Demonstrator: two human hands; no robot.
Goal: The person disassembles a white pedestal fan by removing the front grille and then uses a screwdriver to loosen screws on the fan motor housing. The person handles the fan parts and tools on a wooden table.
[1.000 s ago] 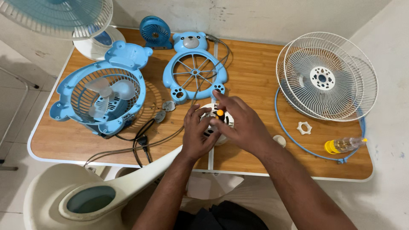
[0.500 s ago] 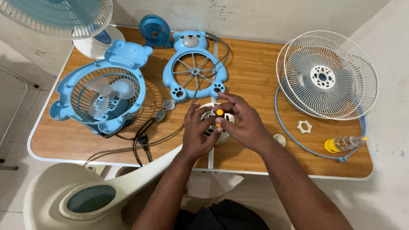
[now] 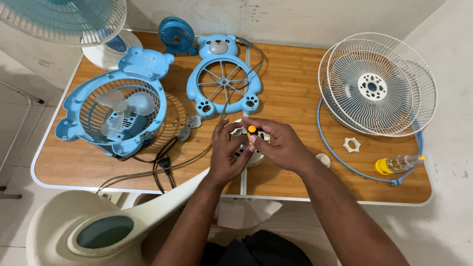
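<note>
Hands meet at the table's (image 3: 295,189) front edge, near its middle. Left hand (image 3: 227,155) cups a small white part (image 3: 245,146) from the left, fingers curled around it. Right hand (image 3: 278,145) pinches an orange-tipped tool (image 3: 252,130) upright over the part. Blue bear grille (image 3: 224,83) lies just behind; blue fan housing (image 3: 114,114) left; white grilles (image 3: 379,83), white nut (image 3: 351,145) and small bottle (image 3: 398,162) right.

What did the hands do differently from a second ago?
Very little. The right hand lifted off the white part a bit, so the orange-tipped tool that was mostly covered now shows between its fingers. The left hand stays clamped on the white part. The blue bear-shaped fan, the bear-shaped grille, the white wire guards and the small bottle have not moved.
</note>
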